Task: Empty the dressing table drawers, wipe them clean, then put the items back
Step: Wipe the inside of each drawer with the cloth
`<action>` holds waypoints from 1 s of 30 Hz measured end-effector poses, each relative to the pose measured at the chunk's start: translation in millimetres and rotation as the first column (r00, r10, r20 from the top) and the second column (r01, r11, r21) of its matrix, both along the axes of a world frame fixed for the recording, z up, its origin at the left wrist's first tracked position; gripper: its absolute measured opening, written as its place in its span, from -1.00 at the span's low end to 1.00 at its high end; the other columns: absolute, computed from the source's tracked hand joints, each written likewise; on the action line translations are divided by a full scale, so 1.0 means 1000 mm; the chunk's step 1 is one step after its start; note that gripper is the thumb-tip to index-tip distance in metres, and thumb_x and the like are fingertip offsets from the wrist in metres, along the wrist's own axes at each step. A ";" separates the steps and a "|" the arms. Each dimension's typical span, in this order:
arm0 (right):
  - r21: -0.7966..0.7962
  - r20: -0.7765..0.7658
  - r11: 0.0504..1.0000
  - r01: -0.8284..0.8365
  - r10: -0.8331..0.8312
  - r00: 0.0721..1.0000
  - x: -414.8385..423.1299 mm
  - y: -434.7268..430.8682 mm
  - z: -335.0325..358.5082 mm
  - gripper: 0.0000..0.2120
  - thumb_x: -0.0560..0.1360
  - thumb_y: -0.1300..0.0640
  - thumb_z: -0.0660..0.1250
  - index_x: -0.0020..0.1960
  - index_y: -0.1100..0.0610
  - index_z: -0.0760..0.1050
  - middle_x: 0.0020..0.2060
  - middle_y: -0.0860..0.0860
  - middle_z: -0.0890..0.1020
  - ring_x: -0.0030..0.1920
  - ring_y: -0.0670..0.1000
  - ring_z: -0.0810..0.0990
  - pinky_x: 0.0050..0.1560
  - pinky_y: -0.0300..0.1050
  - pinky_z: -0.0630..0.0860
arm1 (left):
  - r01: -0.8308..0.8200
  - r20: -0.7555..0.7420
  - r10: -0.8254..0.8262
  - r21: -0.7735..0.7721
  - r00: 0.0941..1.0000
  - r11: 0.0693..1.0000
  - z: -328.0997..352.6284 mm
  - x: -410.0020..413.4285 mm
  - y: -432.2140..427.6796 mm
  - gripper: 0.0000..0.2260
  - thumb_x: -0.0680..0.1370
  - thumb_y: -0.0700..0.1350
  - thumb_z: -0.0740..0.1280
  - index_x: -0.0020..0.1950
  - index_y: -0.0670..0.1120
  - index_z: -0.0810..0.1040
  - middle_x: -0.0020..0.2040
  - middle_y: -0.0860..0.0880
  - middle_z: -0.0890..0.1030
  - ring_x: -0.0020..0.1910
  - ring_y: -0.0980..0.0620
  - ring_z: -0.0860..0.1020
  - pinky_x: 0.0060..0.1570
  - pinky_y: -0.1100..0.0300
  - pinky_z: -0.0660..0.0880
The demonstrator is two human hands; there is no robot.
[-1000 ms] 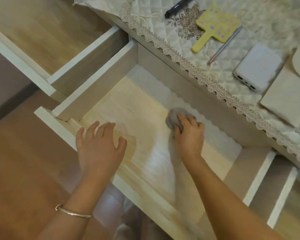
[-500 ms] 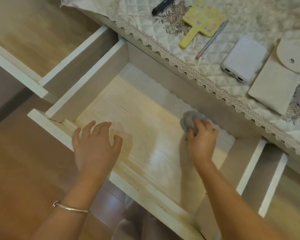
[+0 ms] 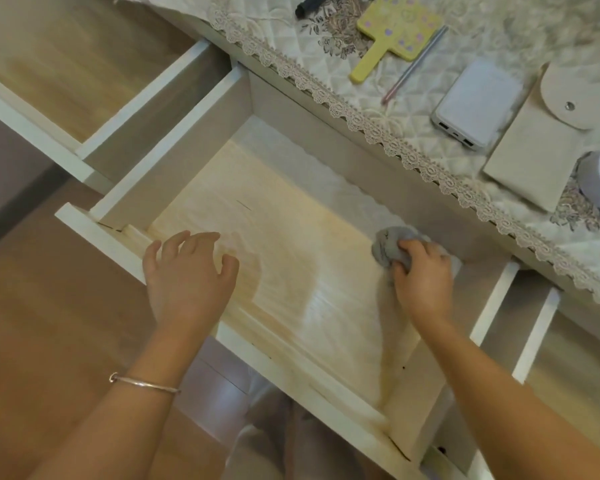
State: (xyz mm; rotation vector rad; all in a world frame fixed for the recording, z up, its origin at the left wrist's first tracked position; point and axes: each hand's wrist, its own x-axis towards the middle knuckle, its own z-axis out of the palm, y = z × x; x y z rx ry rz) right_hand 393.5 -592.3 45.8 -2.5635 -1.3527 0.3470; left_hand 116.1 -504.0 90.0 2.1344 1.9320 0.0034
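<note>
The middle drawer (image 3: 257, 216) stands pulled out in the centre of the frame, with an open drawer (image 3: 66, 67) at upper left and another (image 3: 575, 348) at lower right. The right hand (image 3: 425, 284) grips a bunched grey cloth (image 3: 388, 245), fingers curled round it. It presses the cloth on the drawer floor right of centre, close to the back wall and near the right side wall. Bare floor runs from the cloth to the left wall. The left hand (image 3: 187, 278) lies over the front edge, fingers spread and loosely curved, holding nothing. The lace-edged cover (image 3: 361, 110) overhangs the back of the drawer and carries a power bank (image 3: 478, 105) and a pouch (image 3: 534, 157).

Compared with one second ago, the cloth and right hand have moved from mid-floor toward the back right corner. The left hand keeps its place.
</note>
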 end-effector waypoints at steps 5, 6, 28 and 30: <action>-0.069 -0.151 0.961 -0.269 0.256 0.955 -0.088 -0.061 0.020 -0.69 0.39 0.28 0.39 0.11 0.13 0.49 0.13 0.11 0.52 0.05 0.23 0.43 -0.22 -0.06 0.37 | 0.019 0.029 -0.020 0.035 0.999 0.999 0.001 0.000 -0.001 -0.68 0.52 -0.06 0.20 0.24 -0.10 0.49 0.20 -0.09 0.56 0.35 -0.07 0.34 0.36 -0.03 0.04; -0.081 -0.169 0.942 -0.327 0.310 0.936 -0.095 -0.070 0.021 -0.65 0.34 0.28 0.43 0.10 0.10 0.50 0.09 0.08 0.54 0.02 0.22 0.47 -0.29 -0.06 0.44 | 0.055 0.032 -0.056 0.038 0.998 0.998 0.001 0.001 -0.002 -0.66 0.52 -0.06 0.17 0.26 -0.12 0.48 0.21 -0.10 0.55 0.35 -0.09 0.34 0.37 -0.04 0.05; -0.501 -0.121 0.842 -0.201 0.162 0.979 -0.058 -0.060 0.052 -0.70 0.53 0.22 0.12 0.26 0.17 0.22 0.21 0.14 0.33 0.14 0.17 0.39 -0.10 -0.07 0.31 | 0.193 0.050 -0.189 -0.121 0.981 0.974 0.009 0.012 -0.011 -0.54 0.54 0.03 0.15 0.41 -0.10 0.31 0.36 -0.09 0.42 0.42 -0.05 0.23 0.36 0.02 0.12; -0.545 -0.176 0.793 -0.273 0.210 0.962 -0.083 -0.075 0.056 -0.62 0.52 0.23 0.14 0.32 0.14 0.18 0.25 0.13 0.32 0.18 0.17 0.39 0.02 -0.05 0.37 | 0.190 0.057 -0.184 -0.119 0.981 0.975 0.009 0.012 -0.011 -0.55 0.54 0.01 0.18 0.40 -0.11 0.32 0.34 -0.11 0.44 0.41 -0.07 0.25 0.36 0.00 0.14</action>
